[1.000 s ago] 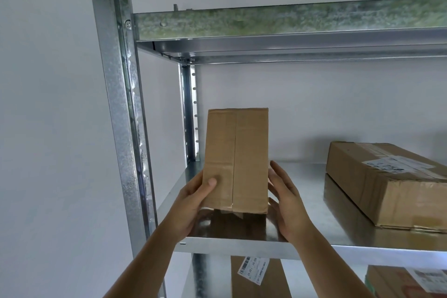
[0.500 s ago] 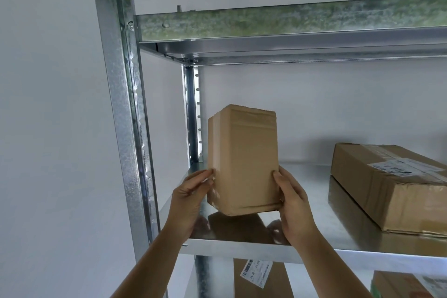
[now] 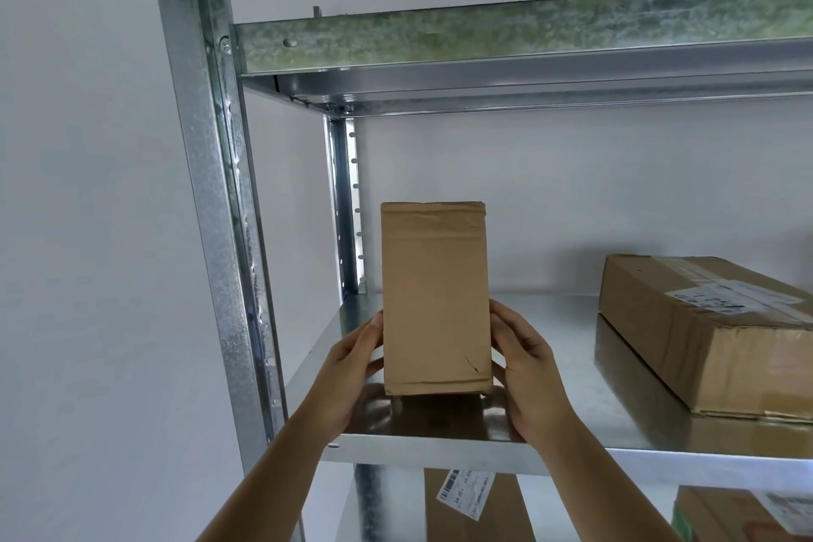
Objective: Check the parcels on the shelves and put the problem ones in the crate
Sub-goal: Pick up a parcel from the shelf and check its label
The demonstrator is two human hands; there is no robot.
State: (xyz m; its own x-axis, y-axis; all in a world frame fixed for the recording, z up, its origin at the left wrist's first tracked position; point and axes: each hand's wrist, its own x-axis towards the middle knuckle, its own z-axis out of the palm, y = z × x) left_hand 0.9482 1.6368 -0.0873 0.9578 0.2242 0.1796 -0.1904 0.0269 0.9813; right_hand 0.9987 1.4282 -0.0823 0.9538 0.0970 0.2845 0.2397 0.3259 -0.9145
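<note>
Just above the shelf [image 3: 572,330], near its front left corner, the small parcel [image 3: 435,299] stands upright (long axis vertical) between the two hands, the left hand [image 3: 347,370] gripping its left lower edge and the right hand [image 3: 523,356] its right, both equally near.

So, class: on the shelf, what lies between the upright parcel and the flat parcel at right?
Head view: only bare shelf between upright parcel and flat parcel, besides the right hand.
</note>
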